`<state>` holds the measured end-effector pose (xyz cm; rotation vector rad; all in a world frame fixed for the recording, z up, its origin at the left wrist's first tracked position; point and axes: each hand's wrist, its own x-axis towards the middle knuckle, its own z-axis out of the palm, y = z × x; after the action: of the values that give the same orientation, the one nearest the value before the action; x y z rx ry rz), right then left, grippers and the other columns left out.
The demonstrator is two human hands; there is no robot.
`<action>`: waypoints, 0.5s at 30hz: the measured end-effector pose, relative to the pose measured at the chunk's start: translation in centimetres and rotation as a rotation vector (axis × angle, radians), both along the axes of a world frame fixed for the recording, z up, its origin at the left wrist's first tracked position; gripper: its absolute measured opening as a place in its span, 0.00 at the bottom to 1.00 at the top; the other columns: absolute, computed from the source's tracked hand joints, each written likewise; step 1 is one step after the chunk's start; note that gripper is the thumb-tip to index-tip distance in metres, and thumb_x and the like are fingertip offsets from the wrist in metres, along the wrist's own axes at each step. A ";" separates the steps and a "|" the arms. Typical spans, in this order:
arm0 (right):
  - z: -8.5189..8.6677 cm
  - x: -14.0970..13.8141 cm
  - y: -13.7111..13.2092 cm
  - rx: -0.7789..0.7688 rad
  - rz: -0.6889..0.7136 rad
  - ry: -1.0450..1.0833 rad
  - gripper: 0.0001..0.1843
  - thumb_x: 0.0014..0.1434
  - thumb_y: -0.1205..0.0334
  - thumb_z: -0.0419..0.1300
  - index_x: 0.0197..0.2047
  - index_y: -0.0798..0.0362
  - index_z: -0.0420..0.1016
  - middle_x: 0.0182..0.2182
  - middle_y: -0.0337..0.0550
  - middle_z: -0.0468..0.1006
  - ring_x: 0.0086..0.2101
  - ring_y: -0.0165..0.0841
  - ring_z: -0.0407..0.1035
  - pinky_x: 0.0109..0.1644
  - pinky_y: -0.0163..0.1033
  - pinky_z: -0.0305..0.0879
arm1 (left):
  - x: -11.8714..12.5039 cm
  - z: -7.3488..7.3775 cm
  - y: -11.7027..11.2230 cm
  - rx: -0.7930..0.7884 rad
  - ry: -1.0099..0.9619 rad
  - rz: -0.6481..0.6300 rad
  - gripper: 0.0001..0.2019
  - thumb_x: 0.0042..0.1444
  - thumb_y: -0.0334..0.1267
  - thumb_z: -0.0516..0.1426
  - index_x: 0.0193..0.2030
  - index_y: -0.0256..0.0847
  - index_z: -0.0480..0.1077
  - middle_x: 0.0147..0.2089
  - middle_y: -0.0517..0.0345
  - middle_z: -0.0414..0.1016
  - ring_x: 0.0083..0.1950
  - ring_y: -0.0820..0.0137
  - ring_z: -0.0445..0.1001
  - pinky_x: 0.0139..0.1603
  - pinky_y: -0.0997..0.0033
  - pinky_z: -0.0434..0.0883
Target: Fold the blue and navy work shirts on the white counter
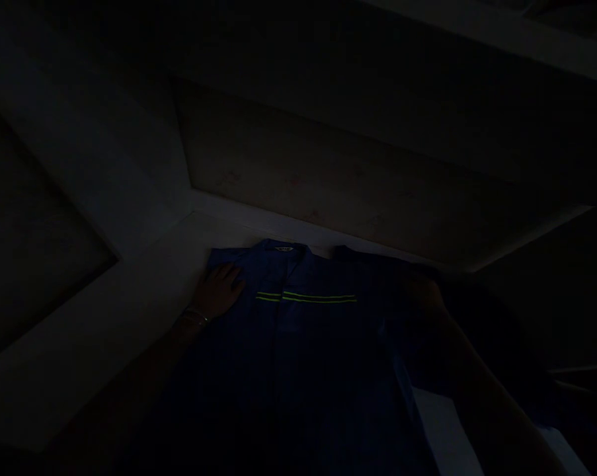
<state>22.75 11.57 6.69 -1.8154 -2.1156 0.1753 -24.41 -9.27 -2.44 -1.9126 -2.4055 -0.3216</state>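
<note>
Lying front-up on the pale surface (166, 254): green-striped blue shirt (303, 330). Left hand (219, 291) rests flat on one shoulder, fingers extended; right hand (426, 295) is near the opposite sleeve, too dark to tell grip.

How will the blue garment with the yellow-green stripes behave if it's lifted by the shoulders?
The blue garment will probably hang floppy, since it looks like cloth spread out. It seems unlikely to roll or tip, lying flat and wide. It may crease near the left hand, which rests on its shoulder.
</note>
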 end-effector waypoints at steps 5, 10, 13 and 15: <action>2.3 -5.1 -2.8 0.026 0.096 -0.245 0.20 0.63 0.51 0.52 0.48 0.52 0.78 0.38 0.51 0.82 0.35 0.41 0.76 0.36 0.40 0.63 | -0.1 -0.2 0.0 0.010 0.013 0.002 0.26 0.65 0.53 0.43 0.63 0.45 0.66 0.67 0.51 0.65 0.66 0.55 0.61 0.67 0.48 0.53; 2.5 -10.9 -7.0 -0.022 0.345 -0.206 0.22 0.64 0.46 0.54 0.53 0.49 0.76 0.32 0.43 0.82 0.32 0.38 0.77 0.34 0.37 0.64 | -0.1 -0.2 -0.1 0.024 0.001 0.004 0.25 0.65 0.52 0.44 0.62 0.46 0.67 0.68 0.51 0.65 0.67 0.56 0.61 0.68 0.49 0.52; 1.5 -12.0 -7.2 0.124 0.422 -0.064 0.26 0.63 0.41 0.55 0.54 0.51 0.75 0.37 0.44 0.82 0.36 0.37 0.76 0.39 0.38 0.67 | -0.1 0.0 -0.1 0.029 0.008 -0.008 0.25 0.65 0.52 0.44 0.62 0.44 0.68 0.67 0.50 0.65 0.66 0.55 0.62 0.66 0.49 0.54; 0.4 -11.9 -6.4 0.223 0.364 -0.026 0.26 0.66 0.43 0.50 0.54 0.53 0.74 0.44 0.48 0.80 0.42 0.39 0.75 0.44 0.40 0.69 | -0.1 0.0 -0.1 0.038 0.023 -0.019 0.25 0.65 0.52 0.44 0.62 0.44 0.67 0.67 0.50 0.66 0.66 0.55 0.62 0.66 0.48 0.55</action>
<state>10.86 5.16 7.09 -1.3072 -2.3612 0.0022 -24.48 -9.39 -2.41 -1.9137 -2.3507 -0.3418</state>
